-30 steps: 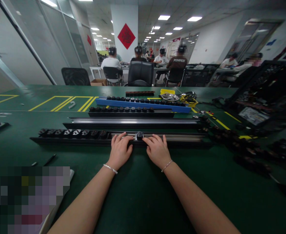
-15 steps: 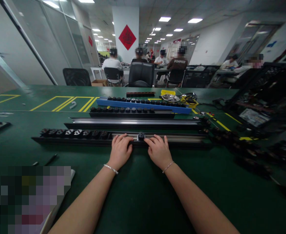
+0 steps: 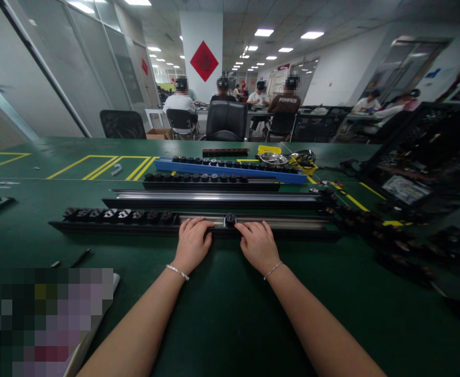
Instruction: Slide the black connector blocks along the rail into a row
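Observation:
A long black rail [image 3: 115, 228] lies across the green table, with several black modules [image 3: 124, 214] packed in its left part. One separate black module [image 3: 230, 219] sits in the channel between my hands. My left hand [image 3: 192, 242] rests on the rail's near edge left of that module, its fingers bent over the edge and wrapped on the rail. Against the module's right side is a fingertip of my right hand [image 3: 258, 243], whose other fingers are spread over the rail. The fingers partly cover the channel.
Behind lie another black rail [image 3: 214, 197], a shorter rail with modules [image 3: 210, 184] and a blue rail [image 3: 230, 172]. A metal bowl [image 3: 272, 158] stands at the back. Loose black parts [image 3: 394, 235] and a dark rack [image 3: 418, 157] are on the right. People sit at far tables.
The single module has shifted slightly right along the channel, and my right hand has moved slightly right with it. My left hand stays nearly in place.

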`<state>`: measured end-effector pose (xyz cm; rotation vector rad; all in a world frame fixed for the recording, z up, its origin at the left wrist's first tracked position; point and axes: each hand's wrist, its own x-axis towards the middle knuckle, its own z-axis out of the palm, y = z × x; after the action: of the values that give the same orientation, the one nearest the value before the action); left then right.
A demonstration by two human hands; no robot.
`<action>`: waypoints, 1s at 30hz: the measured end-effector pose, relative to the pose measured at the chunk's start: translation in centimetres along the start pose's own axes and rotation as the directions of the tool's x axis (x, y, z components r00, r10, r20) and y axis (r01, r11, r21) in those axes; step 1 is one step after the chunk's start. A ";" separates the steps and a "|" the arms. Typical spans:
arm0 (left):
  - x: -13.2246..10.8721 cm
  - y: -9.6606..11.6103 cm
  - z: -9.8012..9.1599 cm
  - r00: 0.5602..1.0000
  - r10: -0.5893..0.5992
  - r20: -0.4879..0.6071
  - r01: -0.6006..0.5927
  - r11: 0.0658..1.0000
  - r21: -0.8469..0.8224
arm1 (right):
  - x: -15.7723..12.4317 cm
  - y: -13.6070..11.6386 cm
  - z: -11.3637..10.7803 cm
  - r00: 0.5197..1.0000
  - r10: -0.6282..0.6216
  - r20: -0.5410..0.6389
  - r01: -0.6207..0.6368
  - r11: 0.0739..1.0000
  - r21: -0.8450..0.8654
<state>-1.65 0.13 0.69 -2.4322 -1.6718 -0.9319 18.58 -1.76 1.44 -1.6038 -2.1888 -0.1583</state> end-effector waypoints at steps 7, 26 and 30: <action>0.0 0.1 -0.1 1.000 0.001 0.000 -0.001 1.000 -0.002 | -0.2 0.5 -0.2 1.000 -0.013 -0.009 0.013 1.000 0.000; 0.0 0.1 -0.3 1.000 -0.002 0.020 0.002 1.000 -0.002 | -0.7 1.7 -0.7 1.000 0.001 -0.004 -0.002 1.000 -0.028; 0.0 0.1 -0.3 1.000 -0.006 0.028 0.006 1.000 -0.002 | -0.8 1.8 -0.8 1.000 -0.003 -0.004 0.003 0.999 -0.035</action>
<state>-1.70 0.00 0.97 -2.4536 -1.6890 -0.9051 20.68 -2.12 1.53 -1.6171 -2.1966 -0.2015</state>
